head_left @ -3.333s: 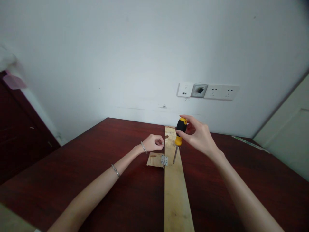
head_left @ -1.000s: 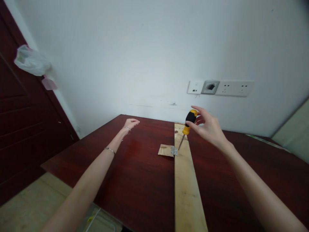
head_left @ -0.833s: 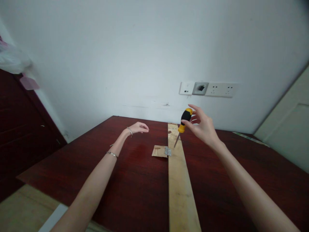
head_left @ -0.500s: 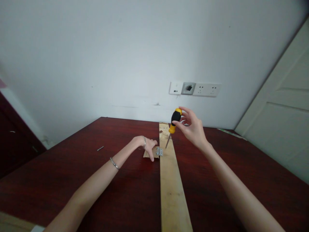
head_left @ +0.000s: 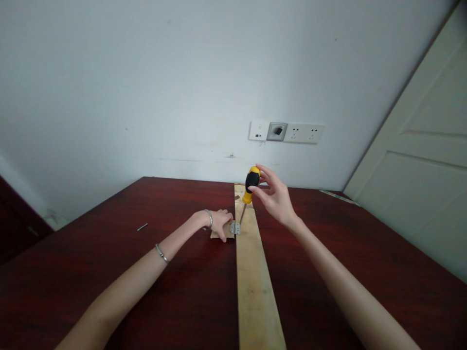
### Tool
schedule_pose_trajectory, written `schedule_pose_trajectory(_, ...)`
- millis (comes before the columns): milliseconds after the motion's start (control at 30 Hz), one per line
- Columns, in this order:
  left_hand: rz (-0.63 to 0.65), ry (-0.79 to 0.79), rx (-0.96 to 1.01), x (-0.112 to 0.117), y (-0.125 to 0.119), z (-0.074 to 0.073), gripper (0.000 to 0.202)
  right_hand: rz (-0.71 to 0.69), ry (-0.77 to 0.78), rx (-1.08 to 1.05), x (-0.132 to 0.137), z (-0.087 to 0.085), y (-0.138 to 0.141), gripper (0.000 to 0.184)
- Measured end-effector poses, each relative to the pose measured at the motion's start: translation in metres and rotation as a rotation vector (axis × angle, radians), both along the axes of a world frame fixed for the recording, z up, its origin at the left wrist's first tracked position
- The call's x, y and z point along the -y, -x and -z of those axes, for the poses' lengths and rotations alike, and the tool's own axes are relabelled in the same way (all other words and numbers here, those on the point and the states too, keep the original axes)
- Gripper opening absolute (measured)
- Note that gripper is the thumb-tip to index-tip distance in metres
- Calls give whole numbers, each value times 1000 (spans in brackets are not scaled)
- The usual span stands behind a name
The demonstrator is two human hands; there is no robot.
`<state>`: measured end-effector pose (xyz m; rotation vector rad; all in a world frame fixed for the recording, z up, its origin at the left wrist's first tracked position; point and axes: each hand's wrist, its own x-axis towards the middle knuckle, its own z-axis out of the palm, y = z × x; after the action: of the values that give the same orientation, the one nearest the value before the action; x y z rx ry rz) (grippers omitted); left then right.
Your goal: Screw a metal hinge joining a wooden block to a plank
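My right hand point(head_left: 275, 197) grips the black-and-yellow handle of a screwdriver point(head_left: 250, 183), held nearly upright. Its shaft points down at a small metal hinge point(head_left: 235, 227) on the left edge of a long pale wooden plank point(head_left: 253, 282). My left hand point(head_left: 218, 223) lies flat on a small wooden piece point(head_left: 215, 234) beside the hinge, fingers stretched over it and pressing it to the table.
The plank lies along a dark red table point(head_left: 109, 272) that runs up to a white wall. A loose screw point(head_left: 142, 227) lies on the table at the left. Wall sockets point(head_left: 286, 132) sit above the plank's far end; a pale door point(head_left: 419, 184) is at the right.
My left hand came back from the far left of the table and settled on the small wooden piece by the hinge. The screwdriver stayed over the hinge; my view swung right.
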<state>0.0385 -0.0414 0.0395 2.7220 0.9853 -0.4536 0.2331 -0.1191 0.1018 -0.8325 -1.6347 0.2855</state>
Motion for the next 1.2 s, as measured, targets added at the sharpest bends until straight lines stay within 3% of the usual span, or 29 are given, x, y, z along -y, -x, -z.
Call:
schedule_pose_trajectory(333, 20, -16, 47, -4, 1, 5, 79, -36, 25, 0, -2, 8, 5, 58)
schedule_pose_trajectory(1200, 23, 2, 33, 1, 3, -2, 78, -67, 40, 60, 2, 9, 9, 58)
